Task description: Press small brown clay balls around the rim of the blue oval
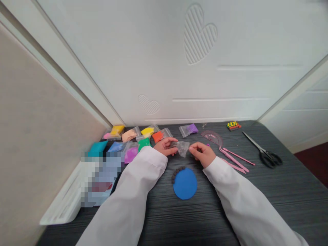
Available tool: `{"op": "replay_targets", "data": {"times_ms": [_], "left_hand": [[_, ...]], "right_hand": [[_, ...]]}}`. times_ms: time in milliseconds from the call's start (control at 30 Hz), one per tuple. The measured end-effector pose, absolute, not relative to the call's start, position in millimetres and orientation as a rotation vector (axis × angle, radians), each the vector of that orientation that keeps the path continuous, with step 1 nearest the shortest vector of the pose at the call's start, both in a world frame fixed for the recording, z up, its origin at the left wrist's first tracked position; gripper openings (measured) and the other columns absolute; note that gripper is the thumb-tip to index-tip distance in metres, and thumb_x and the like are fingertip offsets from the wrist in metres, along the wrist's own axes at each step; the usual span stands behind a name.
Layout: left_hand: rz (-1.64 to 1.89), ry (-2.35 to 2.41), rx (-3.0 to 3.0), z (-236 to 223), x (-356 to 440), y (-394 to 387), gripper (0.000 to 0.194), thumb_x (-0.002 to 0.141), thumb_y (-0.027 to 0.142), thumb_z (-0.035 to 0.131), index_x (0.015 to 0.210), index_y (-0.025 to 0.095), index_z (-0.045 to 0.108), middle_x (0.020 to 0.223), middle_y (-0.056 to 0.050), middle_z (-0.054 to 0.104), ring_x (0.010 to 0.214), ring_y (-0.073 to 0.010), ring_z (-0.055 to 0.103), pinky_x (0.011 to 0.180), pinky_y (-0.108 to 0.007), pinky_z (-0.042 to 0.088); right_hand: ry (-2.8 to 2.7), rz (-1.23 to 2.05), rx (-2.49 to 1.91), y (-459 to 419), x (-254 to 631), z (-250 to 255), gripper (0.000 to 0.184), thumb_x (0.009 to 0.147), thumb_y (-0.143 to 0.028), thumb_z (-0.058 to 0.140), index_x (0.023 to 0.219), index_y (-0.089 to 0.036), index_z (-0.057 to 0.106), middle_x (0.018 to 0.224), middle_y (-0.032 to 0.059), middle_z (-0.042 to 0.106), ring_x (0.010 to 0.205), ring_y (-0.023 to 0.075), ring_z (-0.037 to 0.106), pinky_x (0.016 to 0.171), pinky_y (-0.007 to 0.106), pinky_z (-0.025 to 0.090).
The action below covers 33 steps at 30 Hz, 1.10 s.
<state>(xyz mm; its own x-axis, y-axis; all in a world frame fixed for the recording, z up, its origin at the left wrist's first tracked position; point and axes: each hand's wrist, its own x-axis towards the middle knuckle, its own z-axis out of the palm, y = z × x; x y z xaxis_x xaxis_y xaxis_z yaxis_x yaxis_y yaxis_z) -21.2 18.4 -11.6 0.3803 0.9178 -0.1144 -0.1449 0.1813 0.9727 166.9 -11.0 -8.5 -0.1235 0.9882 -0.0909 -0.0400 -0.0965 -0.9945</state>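
Between my two hands a clear plastic bag (182,149) is held up over the dark table. My left hand (166,147) pinches its left side, fingers closed. At the bag's right edge, my right hand (203,153) grips it between thumb and fingertips. Whether anything is left inside the bag I cannot make out. Just below the hands lies a flat blue clay disc (185,184). A row of small dark grey clay balls (176,175) lines its upper left rim.
Small bags of coloured clay, such as green (144,144) and purple (193,128), lie along the back and left. Toward the right are a protractor (212,137), pink tweezers (234,160), black-handled scissors (266,155) and a small colourful clay piece (233,126). A white wall panel (159,61) stands behind.
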Motion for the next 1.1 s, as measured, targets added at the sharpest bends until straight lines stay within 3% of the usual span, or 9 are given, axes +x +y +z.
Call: {"op": "replay_targets", "data": {"times_ms": [100, 200, 300, 433, 533, 667, 867, 1100], "left_hand": [[0.997, 0.878, 1.064, -15, -23, 19, 0.043, 0.054, 0.025, 0.072, 0.089, 0.015, 0.049, 0.061, 0.003, 0.059, 0.047, -0.0072, 0.053, 0.043, -0.019, 0.042], [1.072, 0.866, 0.979, -18, -25, 22, 0.044, 0.052, 0.026, 0.073, 0.088, 0.016, 0.049, 0.063, 0.004, 0.058, 0.046, -0.0071, 0.052, 0.043, -0.020, 0.041], [1.118, 0.849, 0.898, -20, -25, 24, 0.046, 0.050, 0.024, 0.075, 0.087, 0.017, 0.049, 0.063, 0.004, 0.058, 0.047, -0.0070, 0.053, 0.045, -0.020, 0.040], [1.135, 0.839, 0.824, -20, -26, 24, 0.046, 0.048, 0.022, 0.076, 0.086, 0.016, 0.050, 0.062, 0.003, 0.058, 0.047, -0.0076, 0.053, 0.044, -0.020, 0.040], [1.134, 0.835, 0.797, -18, -26, 24, 0.046, 0.047, 0.022, 0.076, 0.084, 0.016, 0.051, 0.061, 0.003, 0.058, 0.046, -0.0080, 0.053, 0.044, -0.021, 0.039], [1.136, 0.830, 0.777, -17, -26, 24, 0.045, 0.046, 0.020, 0.077, 0.083, 0.016, 0.051, 0.061, 0.003, 0.058, 0.046, -0.0081, 0.053, 0.044, -0.021, 0.040], [1.131, 0.834, 0.786, -18, -26, 24, 0.045, 0.046, 0.020, 0.077, 0.083, 0.017, 0.051, 0.060, 0.004, 0.058, 0.046, -0.0084, 0.053, 0.045, -0.021, 0.040], [1.156, 0.907, 0.889, -19, -25, 23, 0.046, 0.048, 0.028, 0.075, 0.085, 0.017, 0.050, 0.063, 0.003, 0.056, 0.047, -0.0080, 0.052, 0.045, -0.022, 0.040]], "right_hand": [[-1.010, 1.566, -1.041, -9, 172, -10, 0.032, 0.058, -0.047, 0.063, 0.068, -0.018, 0.056, 0.049, -0.0068, 0.039, 0.039, 0.0033, 0.024, 0.041, 0.020, 0.020], [-0.844, 1.714, -0.903, -8, 175, -6, 0.035, 0.061, -0.047, 0.063, 0.077, -0.016, 0.057, 0.063, -0.0013, 0.050, 0.043, 0.0030, 0.029, 0.041, 0.020, 0.021], [-0.702, 1.856, -0.796, -9, 175, -1, 0.036, 0.065, -0.050, 0.058, 0.076, -0.016, 0.056, 0.065, -0.0003, 0.050, 0.044, 0.0032, 0.033, 0.040, 0.018, 0.021], [-0.579, 2.046, -0.664, -9, 178, -2, 0.042, 0.070, -0.052, 0.052, 0.051, -0.017, 0.039, 0.046, -0.0067, 0.036, 0.034, 0.0028, 0.023, 0.033, 0.017, 0.014], [-0.520, 2.124, -0.570, -9, 179, -5, 0.050, 0.075, -0.050, 0.047, 0.045, -0.017, 0.023, 0.037, -0.0089, 0.021, 0.029, 0.0034, 0.014, 0.030, 0.018, 0.012], [-0.451, 2.152, -0.501, -10, 181, -5, 0.040, 0.078, -0.039, 0.045, 0.049, -0.018, 0.028, 0.036, -0.0102, 0.016, 0.028, 0.0037, 0.011, 0.031, 0.017, 0.014], [-0.406, 2.124, -0.459, -10, 183, 0, 0.003, 0.071, -0.020, 0.047, 0.069, -0.019, 0.046, 0.040, -0.0113, 0.028, 0.029, 0.0024, 0.014, 0.033, 0.016, 0.016], [-0.398, 2.086, -0.469, -11, 185, 3, 0.015, 0.062, -0.010, 0.050, 0.076, -0.018, 0.050, 0.068, -0.0027, 0.057, 0.039, 0.0009, 0.033, 0.037, 0.014, 0.025]]}}
